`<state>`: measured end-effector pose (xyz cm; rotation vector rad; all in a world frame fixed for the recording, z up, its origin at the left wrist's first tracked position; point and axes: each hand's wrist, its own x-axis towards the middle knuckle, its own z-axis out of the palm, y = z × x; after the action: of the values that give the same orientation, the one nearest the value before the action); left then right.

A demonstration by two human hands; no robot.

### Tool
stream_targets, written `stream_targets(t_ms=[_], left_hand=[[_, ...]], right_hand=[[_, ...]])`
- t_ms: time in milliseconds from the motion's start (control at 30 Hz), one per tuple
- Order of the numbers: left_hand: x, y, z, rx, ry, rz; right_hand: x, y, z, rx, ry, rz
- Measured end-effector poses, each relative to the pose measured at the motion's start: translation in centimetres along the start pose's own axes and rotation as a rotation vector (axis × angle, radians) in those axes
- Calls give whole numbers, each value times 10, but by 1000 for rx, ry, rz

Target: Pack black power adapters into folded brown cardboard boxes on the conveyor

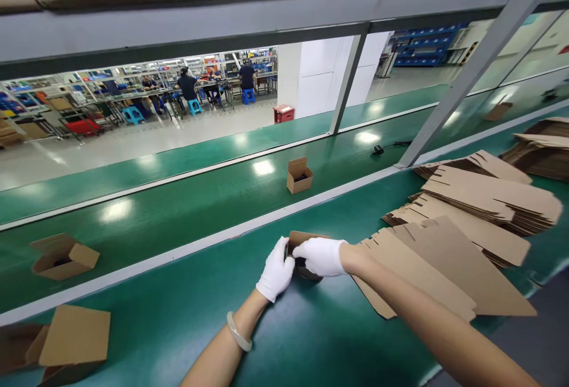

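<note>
A small cardboard box [306, 236] stands on the green work surface in front of me, mostly covered by my gloved hands. My left hand [276, 269], in a white glove, grips the box's left side with closed fingers. Over the box's opening is my right hand [320, 255], also white-gloved, its fingers curled and pinched together. What those fingers hold, if anything, is hidden. Below the right hand shows a dark, shadowed part [309, 273]; I cannot tell whether it is the box front or a black item.
Flat cardboard blanks [444, 250] lie in overlapping piles at right. Open boxes [75, 336] stand at lower left. On the conveyor belt [200, 209] are another open box [299, 177], a box with dark contents [64, 259] and a black corded adapter [378, 149]. A metal post [480, 67] rises at right.
</note>
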<state>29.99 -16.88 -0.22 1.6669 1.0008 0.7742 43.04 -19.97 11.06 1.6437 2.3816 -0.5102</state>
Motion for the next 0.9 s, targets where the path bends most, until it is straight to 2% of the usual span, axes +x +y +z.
stream_targets(t_ms=[67, 133, 233, 300, 400, 533, 600, 667, 733, 767, 800, 833, 900], left_hand=[[-1, -2, -5, 19, 33, -7], [-2, -4, -9, 38, 35, -1], [-6, -5, -16, 40, 20, 13], [-9, -6, -20, 33, -12, 41], [-14, -9, -23, 24, -35, 60], [-16, -16, -20, -1, 93, 31], [-15, -21, -20, -25, 195, 33], [-12, -27, -29, -40, 288, 51], [-3, -35, -49, -33, 388, 74], [4, -38, -64, -17, 448, 84], [12, -41, -82, 13, 515, 96], [21, -44, -102, 59, 591, 104], [41, -46, -146, 204, 693, 94]], right_hand=[[-10, -3, 1, 25, 57, -17], [-17, -9, 6, -35, 120, 33], [-12, -21, 11, -170, 151, 115], [2, -24, 12, -179, 113, 152], [30, -25, 10, -94, -11, 153], [53, -30, 8, -51, -51, 100], [50, -33, 5, -35, -66, 79], [37, -33, 1, 25, -44, -20], [16, -26, -5, 129, 73, -126], [3, -19, -7, 176, 160, -124], [-10, -8, -9, 212, 248, -60], [-23, 7, -9, 214, 306, 84], [-45, 44, -3, 188, 337, 502]])
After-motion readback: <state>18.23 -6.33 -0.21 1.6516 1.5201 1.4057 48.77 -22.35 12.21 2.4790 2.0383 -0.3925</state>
